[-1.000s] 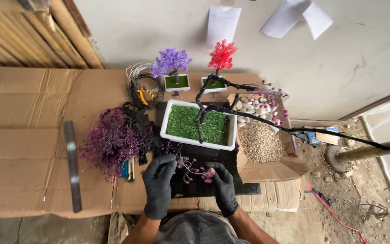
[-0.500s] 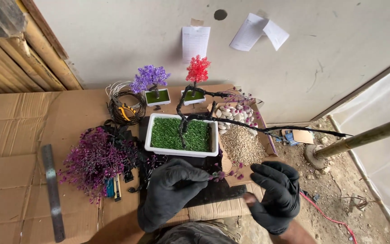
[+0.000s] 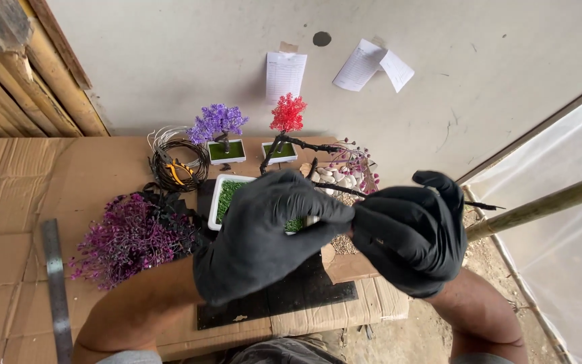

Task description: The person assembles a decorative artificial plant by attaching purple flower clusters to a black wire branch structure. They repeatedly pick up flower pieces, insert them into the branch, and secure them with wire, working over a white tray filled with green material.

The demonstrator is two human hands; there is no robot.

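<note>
- Black-gloved left hand (image 3: 267,232) and right hand (image 3: 412,232) meet above a cardboard-covered table (image 3: 48,182), fingertips pinched shut together on a thin dark wire branch (image 3: 372,194) that runs past the right glove.
- Beneath them sits a white tray of green turf (image 3: 227,195), partly hidden.
- Purple foliage (image 3: 126,236) lies left.
- Risk: hard twisting could snap the branch.
</note>
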